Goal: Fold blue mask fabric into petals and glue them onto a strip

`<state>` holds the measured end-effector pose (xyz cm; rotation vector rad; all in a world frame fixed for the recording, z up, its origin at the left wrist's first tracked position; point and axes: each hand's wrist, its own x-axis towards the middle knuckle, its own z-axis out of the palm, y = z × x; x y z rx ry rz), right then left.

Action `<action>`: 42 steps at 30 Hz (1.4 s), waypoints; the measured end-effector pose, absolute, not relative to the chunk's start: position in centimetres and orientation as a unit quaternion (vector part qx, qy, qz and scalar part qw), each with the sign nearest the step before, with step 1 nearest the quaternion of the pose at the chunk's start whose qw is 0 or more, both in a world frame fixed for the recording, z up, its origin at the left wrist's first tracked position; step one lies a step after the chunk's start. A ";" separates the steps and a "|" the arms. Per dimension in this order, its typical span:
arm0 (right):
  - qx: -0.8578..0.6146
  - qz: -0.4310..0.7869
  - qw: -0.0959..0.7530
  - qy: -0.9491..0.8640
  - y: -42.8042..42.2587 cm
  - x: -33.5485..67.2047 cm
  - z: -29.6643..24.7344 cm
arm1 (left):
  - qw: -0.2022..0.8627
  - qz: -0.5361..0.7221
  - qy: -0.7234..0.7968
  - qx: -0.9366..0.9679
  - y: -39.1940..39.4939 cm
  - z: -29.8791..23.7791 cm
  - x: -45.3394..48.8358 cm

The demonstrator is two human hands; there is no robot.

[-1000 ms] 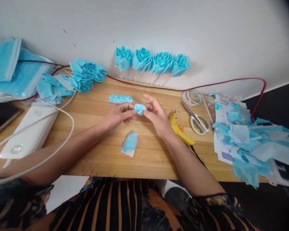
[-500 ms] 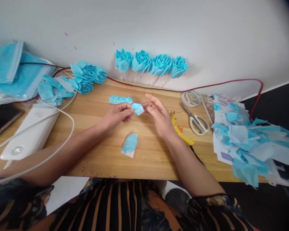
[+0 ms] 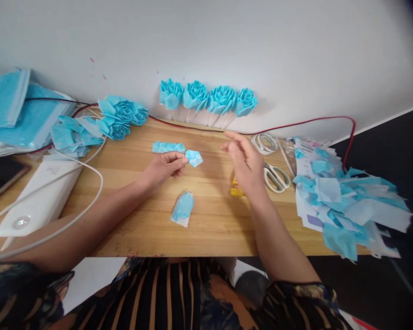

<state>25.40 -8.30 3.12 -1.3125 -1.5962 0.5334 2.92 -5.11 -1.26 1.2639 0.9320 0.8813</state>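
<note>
The person's left hand (image 3: 162,167) has thumb and fingers closed in a pinch on a small folded blue piece (image 3: 194,158). The grip takes it at its left edge, so nearly all of the piece juts out past the fingertips to the right, over the middle of the wooden table (image 3: 213,231). Its far end comes to a blunt corner pointing toward the right hand (image 3: 246,162), well apart from it.

The right hand is up over the table — fingers loosely bent, thumb and index finger parted at the tips. A yellow glue gun (image 3: 236,189) shows partly from behind it, and a pair of scissors (image 3: 277,178) lies just to its right, the blades hidden. Beyond the scissors is a white tape roll (image 3: 267,149).

Just behind the pinched piece lies a blue pleated strip (image 3: 168,147); their edges meet in the view, though whether they touch cannot be told. Nearer the body, below the piece and clear of both hands, a loose blue petal (image 3: 182,209) lies flat on the wood. Four blue flowers (image 3: 197,97) on pale sticks lean against the wall (image 3: 206,41) at the back.
</note>
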 end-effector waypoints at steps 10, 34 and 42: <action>-0.636 0.011 0.121 -0.762 -16.7 34.0 0.6 | 0.629 0.384 0.407 0.540 -5.1 -1.5 3.0; -0.680 0.129 0.259 -0.674 -16.5 35.1 -1.1 | 0.588 0.383 0.428 0.570 -4.7 -0.3 2.5; -0.530 0.470 0.603 -0.368 -15.2 35.2 2.1 | 0.531 0.455 0.471 0.538 -3.0 0.4 0.5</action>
